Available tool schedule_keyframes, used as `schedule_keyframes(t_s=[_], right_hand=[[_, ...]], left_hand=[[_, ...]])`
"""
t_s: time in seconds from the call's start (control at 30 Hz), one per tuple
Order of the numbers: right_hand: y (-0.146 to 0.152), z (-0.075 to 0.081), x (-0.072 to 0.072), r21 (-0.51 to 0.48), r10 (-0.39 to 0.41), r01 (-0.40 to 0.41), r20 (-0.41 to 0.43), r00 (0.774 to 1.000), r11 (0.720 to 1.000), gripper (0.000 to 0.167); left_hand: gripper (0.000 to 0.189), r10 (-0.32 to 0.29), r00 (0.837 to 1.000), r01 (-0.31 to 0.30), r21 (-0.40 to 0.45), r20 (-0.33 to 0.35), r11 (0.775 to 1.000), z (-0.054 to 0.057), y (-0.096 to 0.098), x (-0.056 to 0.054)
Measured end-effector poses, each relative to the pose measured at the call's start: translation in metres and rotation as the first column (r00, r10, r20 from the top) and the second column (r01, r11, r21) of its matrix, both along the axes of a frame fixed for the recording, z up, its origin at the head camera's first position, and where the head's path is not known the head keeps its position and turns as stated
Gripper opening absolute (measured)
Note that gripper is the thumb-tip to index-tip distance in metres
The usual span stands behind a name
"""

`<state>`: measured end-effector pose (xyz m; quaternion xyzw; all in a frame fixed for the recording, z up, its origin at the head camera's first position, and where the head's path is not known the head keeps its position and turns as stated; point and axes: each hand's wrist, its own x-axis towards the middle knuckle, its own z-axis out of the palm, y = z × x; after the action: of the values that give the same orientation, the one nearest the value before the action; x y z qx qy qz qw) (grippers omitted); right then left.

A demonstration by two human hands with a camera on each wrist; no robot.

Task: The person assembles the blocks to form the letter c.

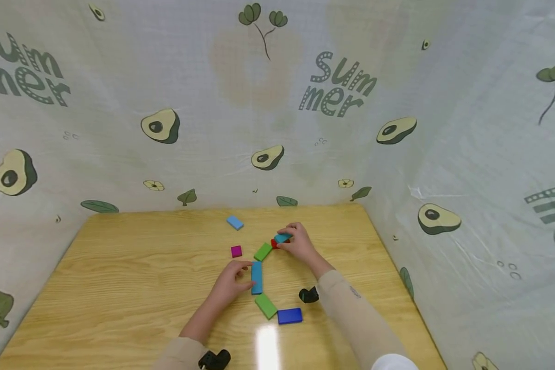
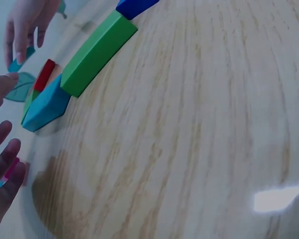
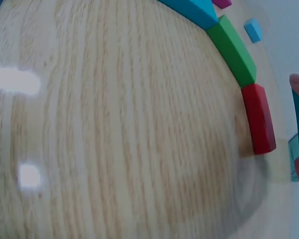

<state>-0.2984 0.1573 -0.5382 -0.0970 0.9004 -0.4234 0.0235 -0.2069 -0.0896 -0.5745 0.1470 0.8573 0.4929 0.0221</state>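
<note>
1. Tabletop [image 1: 134, 267] of pale, glossy wood, with a bright reflection [image 1: 267, 347] at the near side; cloth walls [image 1: 203, 169] printed with avocados [image 1: 160, 126] rise at the far, left and right sides.
2. Teal block [image 1: 283, 238] in the right hand [image 1: 301, 246], pinched between thumb and finger; it hangs just apart from the red block [image 3: 260, 119], its long axis running left to right, roughly parallel to it.
3. Left hand [image 1: 231, 281] with fingers parted, grasping nothing, at the left side of the long blue block [image 1: 257, 278], which points near to far; whether they touch, I cannot tell.
4. Far green block [image 1: 263, 252] slants far-right; near green block [image 1: 265, 306] slants near-right, toward the dark blue block [image 1: 290, 316], which lies left to right.
</note>
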Motion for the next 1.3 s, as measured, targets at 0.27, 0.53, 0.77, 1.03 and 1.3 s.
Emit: schedule_keyframes(t_s=[0.27, 0.53, 0.77, 1.03, 1.3], right_hand=[[0.013, -0.008, 0.0, -0.029, -0.052, 0.052, 0.012, 0.999, 0.998, 0.037], [0.021, -0.013, 0.002, -0.045, -0.115, 0.117, 0.029, 0.993, 0.992, 0.035], [0.026, -0.019, 0.004, -0.049, -0.147, 0.149, 0.046, 0.988, 0.988, 0.037], [0.033, -0.029, 0.005, -0.071, -0.202, 0.206, 0.059, 0.978, 0.976, 0.043], [0.038, -0.042, 0.007, -0.102, -0.281, 0.282, 0.022, 0.959, 0.954, 0.045]], left_hand=[[0.055, 0.014, 1.0, -0.013, -0.028, 0.024, 1.0, -0.006, 0.004, 0.001], [0.07, -0.003, 0.998, 0.005, -0.047, 0.059, 0.999, -0.013, 0.0, 0.0], [0.075, -0.052, 0.998, 0.053, -0.075, 0.02, 0.996, -0.018, -0.006, 0.001], [0.076, -0.093, 0.995, 0.095, -0.124, 0.021, 0.988, -0.018, -0.002, 0.004], [0.073, -0.112, 0.994, 0.114, -0.132, 0.019, 0.985, -0.02, 0.0, 0.004]])
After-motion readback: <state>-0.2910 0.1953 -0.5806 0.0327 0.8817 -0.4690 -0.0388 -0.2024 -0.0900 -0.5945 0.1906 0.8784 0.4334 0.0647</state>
